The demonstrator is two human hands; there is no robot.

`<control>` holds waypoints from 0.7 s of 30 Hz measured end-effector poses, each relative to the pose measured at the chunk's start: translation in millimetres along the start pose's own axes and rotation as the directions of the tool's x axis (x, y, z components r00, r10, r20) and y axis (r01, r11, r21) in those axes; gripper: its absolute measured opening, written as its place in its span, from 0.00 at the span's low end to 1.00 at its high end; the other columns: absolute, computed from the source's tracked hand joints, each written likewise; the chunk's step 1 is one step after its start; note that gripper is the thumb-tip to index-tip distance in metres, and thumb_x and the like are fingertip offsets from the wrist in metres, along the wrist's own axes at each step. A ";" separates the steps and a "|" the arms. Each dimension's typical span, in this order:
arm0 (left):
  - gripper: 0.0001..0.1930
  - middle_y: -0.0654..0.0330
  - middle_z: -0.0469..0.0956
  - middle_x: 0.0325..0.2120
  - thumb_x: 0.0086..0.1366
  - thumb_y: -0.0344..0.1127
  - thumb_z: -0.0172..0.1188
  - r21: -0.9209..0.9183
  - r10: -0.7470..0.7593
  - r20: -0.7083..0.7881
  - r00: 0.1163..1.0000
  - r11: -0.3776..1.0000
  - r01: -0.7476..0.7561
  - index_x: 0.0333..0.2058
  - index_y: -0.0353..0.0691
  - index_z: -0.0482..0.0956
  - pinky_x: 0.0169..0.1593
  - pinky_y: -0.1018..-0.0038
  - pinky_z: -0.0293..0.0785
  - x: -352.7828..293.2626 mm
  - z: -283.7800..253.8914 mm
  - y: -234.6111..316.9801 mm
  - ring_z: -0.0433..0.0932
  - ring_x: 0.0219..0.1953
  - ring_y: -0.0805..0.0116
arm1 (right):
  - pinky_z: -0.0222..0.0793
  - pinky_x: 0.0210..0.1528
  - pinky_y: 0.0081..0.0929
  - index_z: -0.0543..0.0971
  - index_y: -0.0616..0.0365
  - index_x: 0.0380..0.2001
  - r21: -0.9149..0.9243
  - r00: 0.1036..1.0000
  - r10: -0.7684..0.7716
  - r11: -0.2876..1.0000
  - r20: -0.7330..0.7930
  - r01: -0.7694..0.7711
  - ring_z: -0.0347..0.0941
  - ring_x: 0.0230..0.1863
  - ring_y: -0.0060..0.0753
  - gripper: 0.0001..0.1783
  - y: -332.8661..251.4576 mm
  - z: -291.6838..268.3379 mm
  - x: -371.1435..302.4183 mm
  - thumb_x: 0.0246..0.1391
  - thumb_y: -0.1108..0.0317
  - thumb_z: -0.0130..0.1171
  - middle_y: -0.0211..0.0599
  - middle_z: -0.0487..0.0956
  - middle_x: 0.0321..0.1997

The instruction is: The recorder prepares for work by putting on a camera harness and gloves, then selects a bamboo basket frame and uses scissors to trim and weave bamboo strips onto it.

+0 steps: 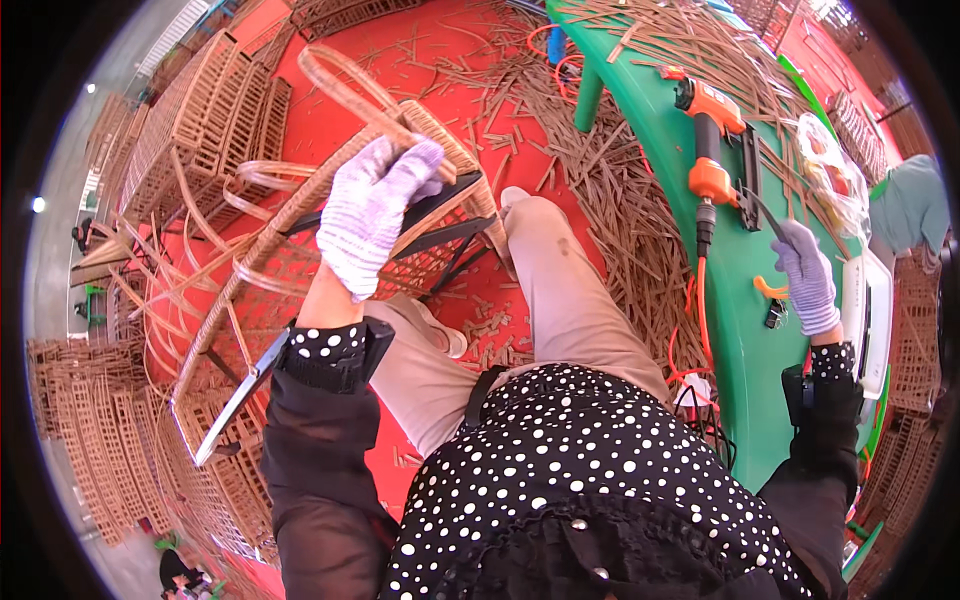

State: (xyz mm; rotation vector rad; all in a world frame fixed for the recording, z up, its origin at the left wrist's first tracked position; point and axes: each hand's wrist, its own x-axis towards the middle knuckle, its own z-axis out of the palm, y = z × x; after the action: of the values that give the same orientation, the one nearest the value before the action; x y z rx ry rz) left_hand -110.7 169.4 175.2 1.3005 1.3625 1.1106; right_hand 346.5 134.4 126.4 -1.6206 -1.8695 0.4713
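My left hand (375,205), in a white and lilac knit glove, is closed on a tan rattan strip (345,80) at the corner of a half-woven wicker frame (265,245). The strip loops up beyond my fingers, and loose strips trail off the frame's left side. My right hand (806,272), gloved too, is over the green table with its fingers closed round a thin dark pointed tool (768,218). Its kind is unclear because my fingers cover its handle. Beside the tool's tip lies an orange and black nail gun (712,150) with an orange air hose.
Cut brown strips (640,240) are heaped on the red floor (400,480) and across the green table (745,390). A clear plastic bag (832,170) and a white device (868,310) sit at the table's right. Stacked wicker frames (195,120) stand left; another person (910,205) is far right.
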 end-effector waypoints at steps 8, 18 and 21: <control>0.10 0.63 0.75 0.21 0.56 0.38 0.56 0.027 0.023 -0.018 1.000 0.999 -0.022 0.28 0.35 0.75 0.31 0.81 0.69 -1.5 -0.1 0.8 0.72 0.24 0.79 | 0.64 0.22 0.29 0.67 0.35 0.51 -0.506 0.654 -0.619 0.433 0.434 0.746 0.67 0.19 0.35 0.27 -170.3 68.2 71.3 0.44 0.71 0.47 0.31 0.67 0.19; 0.10 0.64 0.74 0.22 0.57 0.38 0.55 0.002 0.054 0.012 0.998 0.999 -0.054 0.28 0.35 0.75 0.33 0.82 0.69 -1.1 -4.1 -1.8 0.72 0.25 0.79 | 0.64 0.23 0.27 0.67 0.34 0.51 -0.649 0.565 -0.654 0.145 0.503 0.747 0.67 0.19 0.30 0.25 -206.9 88.6 84.5 0.47 0.67 0.46 0.30 0.68 0.22; 0.10 0.64 0.74 0.22 0.57 0.37 0.56 0.001 0.050 0.013 0.999 0.999 -0.050 0.29 0.35 0.75 0.33 0.82 0.69 0.4 -4.5 -5.3 0.72 0.26 0.79 | 0.64 0.21 0.29 0.66 0.37 0.51 -0.650 0.537 -0.657 0.093 0.529 0.754 0.69 0.19 0.31 0.24 -222.1 84.2 85.8 0.48 0.67 0.45 0.30 0.68 0.21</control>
State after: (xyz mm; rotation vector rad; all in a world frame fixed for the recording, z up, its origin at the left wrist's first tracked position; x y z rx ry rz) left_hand -116.0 169.5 170.7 1.3470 1.3281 1.1329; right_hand 118.3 187.1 221.0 -0.7926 -2.9006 -1.0114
